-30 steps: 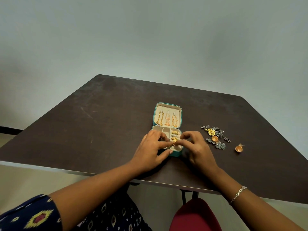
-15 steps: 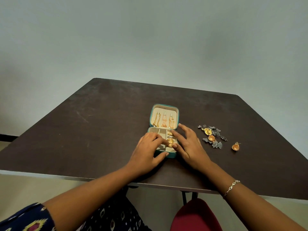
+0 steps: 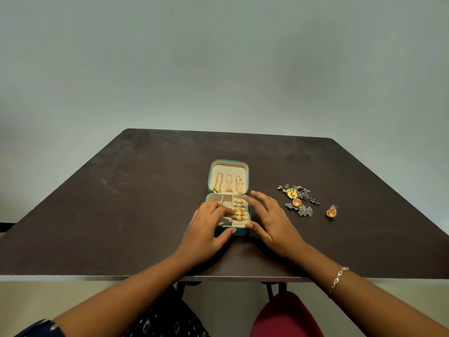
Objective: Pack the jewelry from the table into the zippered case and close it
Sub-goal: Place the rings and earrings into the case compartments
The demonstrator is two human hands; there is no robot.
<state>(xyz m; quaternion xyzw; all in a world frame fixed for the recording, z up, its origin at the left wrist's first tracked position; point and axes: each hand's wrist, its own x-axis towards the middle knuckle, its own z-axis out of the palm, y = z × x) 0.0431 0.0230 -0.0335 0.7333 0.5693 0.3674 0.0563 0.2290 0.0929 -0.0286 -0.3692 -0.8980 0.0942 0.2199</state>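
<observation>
Teal covering is showing on the outside of the case [image 3: 237, 232], which is lying open at the centre of the frame on the dark brown, scuffed worktop [image 3: 121, 203]. Its square, round-cornered lid [image 3: 246, 166] is standing tilted back, showing a cream lining with three gold chains [image 3: 228, 182] hanging side by side. The base is divided into cream compartments, and gold filigree rings [image 3: 239, 211] are sitting in a row in the right-hand column.

The left hand [image 3: 206, 227] is coming in from lower left, fingers bent over the left compartments and thumb pressing the front wall, so its grip is pinching the near edge of the case. The right hand [image 3: 272, 220] is lying just beside the right wall of the case, fingers straight and spread, thumb tip touching the front right corner. Its grip is open and holding nothing. A silver link bracelet [image 3: 339, 279] is circling that wrist.

Right of centre, a pile [image 3: 297, 200] of grey metal and yellow flower pieces is resting on the worktop, and an orange dome-shaped earring [image 3: 331, 212] is lying apart, further right.

At the bottom edge, a red chair [image 3: 286, 317] and a dark patterned sleeve [image 3: 41, 329] are showing.
</observation>
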